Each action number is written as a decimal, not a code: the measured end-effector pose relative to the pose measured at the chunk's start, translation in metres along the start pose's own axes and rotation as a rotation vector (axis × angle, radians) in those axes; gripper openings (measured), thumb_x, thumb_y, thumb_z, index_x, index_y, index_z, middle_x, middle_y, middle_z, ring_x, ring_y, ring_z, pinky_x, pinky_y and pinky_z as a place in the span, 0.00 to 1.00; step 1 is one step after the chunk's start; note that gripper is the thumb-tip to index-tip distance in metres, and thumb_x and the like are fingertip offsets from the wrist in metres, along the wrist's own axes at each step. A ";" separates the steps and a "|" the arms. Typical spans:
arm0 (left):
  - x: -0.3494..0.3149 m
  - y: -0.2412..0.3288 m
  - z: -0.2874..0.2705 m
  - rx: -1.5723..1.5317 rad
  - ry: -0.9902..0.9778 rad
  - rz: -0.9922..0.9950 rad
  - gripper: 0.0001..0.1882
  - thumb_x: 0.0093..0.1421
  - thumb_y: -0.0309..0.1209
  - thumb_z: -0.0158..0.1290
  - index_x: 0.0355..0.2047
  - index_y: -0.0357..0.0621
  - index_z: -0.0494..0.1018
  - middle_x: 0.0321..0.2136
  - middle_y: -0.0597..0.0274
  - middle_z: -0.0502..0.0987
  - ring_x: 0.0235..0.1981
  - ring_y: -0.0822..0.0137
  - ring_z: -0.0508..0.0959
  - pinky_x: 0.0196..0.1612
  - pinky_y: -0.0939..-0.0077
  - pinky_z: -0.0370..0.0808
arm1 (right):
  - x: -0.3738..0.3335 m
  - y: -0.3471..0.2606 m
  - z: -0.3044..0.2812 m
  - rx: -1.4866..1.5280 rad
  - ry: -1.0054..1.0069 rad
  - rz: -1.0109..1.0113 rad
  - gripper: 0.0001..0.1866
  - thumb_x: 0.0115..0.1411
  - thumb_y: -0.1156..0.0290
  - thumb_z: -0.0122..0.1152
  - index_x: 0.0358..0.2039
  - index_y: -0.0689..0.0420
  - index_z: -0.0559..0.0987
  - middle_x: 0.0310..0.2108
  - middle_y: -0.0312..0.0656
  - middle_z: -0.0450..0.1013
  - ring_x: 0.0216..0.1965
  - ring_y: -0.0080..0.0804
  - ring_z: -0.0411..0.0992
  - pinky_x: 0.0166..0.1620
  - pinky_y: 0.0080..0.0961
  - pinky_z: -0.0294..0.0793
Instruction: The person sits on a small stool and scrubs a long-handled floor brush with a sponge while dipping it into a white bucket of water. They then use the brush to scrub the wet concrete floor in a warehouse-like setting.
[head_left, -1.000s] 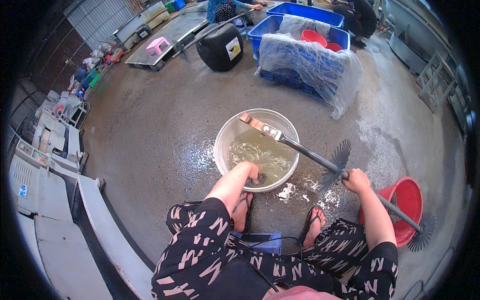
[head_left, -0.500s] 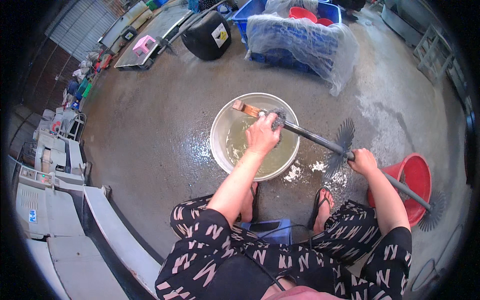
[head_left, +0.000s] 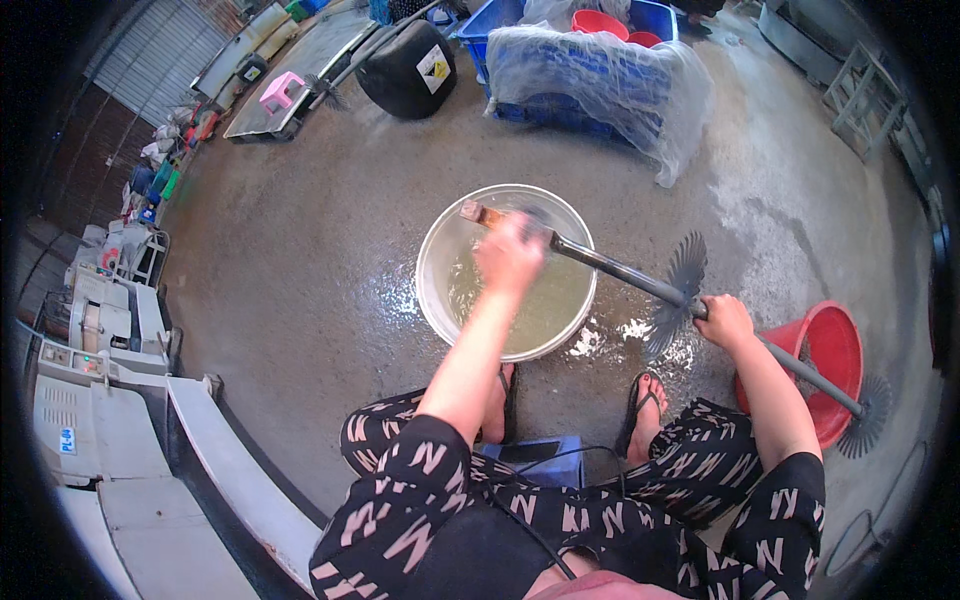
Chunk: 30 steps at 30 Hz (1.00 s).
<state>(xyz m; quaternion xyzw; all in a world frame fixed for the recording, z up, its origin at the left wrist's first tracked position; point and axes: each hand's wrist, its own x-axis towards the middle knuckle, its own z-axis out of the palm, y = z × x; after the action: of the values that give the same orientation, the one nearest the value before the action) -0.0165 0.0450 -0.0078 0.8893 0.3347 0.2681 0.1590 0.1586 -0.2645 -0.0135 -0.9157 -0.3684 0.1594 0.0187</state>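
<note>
Where the blurred left hand [head_left: 510, 254] crosses it, the rod [head_left: 625, 272] is hidden.

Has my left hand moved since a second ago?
Yes. Against the white bucket, your left hand has risen from the water at its near side to the left end of the gray shaft.

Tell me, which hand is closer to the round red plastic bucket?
Right. The right hand grips the long grey rod just left of the bucket; the left hand is farther left, over the round white tub.
</note>
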 end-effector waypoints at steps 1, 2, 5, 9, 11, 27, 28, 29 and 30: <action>-0.012 0.010 0.002 -0.010 -0.041 0.086 0.16 0.48 0.40 0.59 0.39 0.52 0.76 0.37 0.58 0.79 0.37 0.55 0.79 0.41 0.62 0.75 | -0.001 0.001 0.000 0.015 -0.012 -0.010 0.14 0.46 0.63 0.61 0.34 0.53 0.80 0.31 0.53 0.76 0.37 0.49 0.75 0.42 0.42 0.74; -0.010 0.004 -0.001 0.049 -0.054 0.139 0.16 0.48 0.39 0.59 0.38 0.51 0.77 0.36 0.57 0.79 0.36 0.54 0.79 0.39 0.61 0.75 | -0.002 0.002 0.000 0.030 -0.025 -0.020 0.14 0.46 0.63 0.61 0.34 0.53 0.80 0.31 0.53 0.76 0.37 0.50 0.75 0.42 0.42 0.74; 0.023 -0.034 -0.022 0.050 0.102 -0.108 0.17 0.47 0.39 0.60 0.38 0.51 0.76 0.35 0.57 0.79 0.36 0.54 0.79 0.38 0.60 0.75 | 0.002 0.001 0.004 -0.030 0.013 -0.039 0.14 0.45 0.64 0.61 0.34 0.53 0.80 0.31 0.53 0.76 0.36 0.50 0.75 0.42 0.42 0.74; -0.014 0.006 0.008 0.036 -0.065 0.173 0.18 0.46 0.38 0.60 0.38 0.50 0.76 0.36 0.58 0.79 0.36 0.55 0.79 0.38 0.62 0.76 | -0.001 0.006 0.002 0.006 0.003 -0.016 0.13 0.45 0.63 0.62 0.32 0.53 0.80 0.30 0.51 0.76 0.36 0.48 0.75 0.41 0.42 0.74; 0.002 -0.018 -0.001 0.097 -0.004 0.179 0.18 0.45 0.37 0.59 0.38 0.51 0.75 0.34 0.59 0.78 0.33 0.57 0.80 0.35 0.61 0.77 | 0.000 0.003 0.001 -0.010 0.004 -0.023 0.12 0.45 0.64 0.62 0.32 0.53 0.80 0.30 0.51 0.76 0.36 0.48 0.75 0.41 0.42 0.74; 0.014 -0.022 -0.006 0.082 0.024 0.130 0.17 0.47 0.40 0.60 0.36 0.47 0.77 0.35 0.58 0.79 0.36 0.56 0.79 0.40 0.64 0.76 | 0.000 0.002 0.001 -0.006 0.019 -0.024 0.13 0.45 0.63 0.62 0.32 0.52 0.80 0.30 0.50 0.76 0.36 0.47 0.75 0.42 0.42 0.74; 0.024 -0.024 -0.015 0.086 0.048 0.001 0.17 0.46 0.39 0.61 0.36 0.48 0.77 0.35 0.58 0.79 0.37 0.56 0.79 0.40 0.63 0.76 | -0.001 -0.001 0.004 -0.010 0.031 -0.035 0.13 0.45 0.63 0.62 0.32 0.52 0.80 0.30 0.50 0.76 0.36 0.47 0.75 0.42 0.42 0.74; 0.018 -0.021 -0.009 0.062 0.068 0.037 0.16 0.47 0.38 0.60 0.36 0.47 0.77 0.35 0.58 0.79 0.36 0.56 0.79 0.39 0.63 0.76 | -0.003 -0.001 0.003 0.000 0.014 -0.024 0.13 0.45 0.63 0.62 0.32 0.52 0.80 0.30 0.50 0.76 0.36 0.47 0.75 0.42 0.42 0.74; 0.006 -0.015 0.003 0.042 0.090 0.070 0.16 0.47 0.38 0.60 0.36 0.47 0.76 0.34 0.58 0.79 0.36 0.56 0.79 0.39 0.63 0.76 | -0.003 -0.004 -0.001 0.010 -0.002 -0.017 0.13 0.45 0.63 0.62 0.32 0.52 0.80 0.29 0.50 0.76 0.36 0.47 0.75 0.42 0.42 0.74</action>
<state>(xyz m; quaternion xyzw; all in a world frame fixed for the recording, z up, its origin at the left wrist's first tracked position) -0.0183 0.0600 -0.0148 0.8907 0.3155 0.3061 0.1155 0.1544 -0.2639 -0.0112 -0.9122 -0.3756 0.1620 0.0244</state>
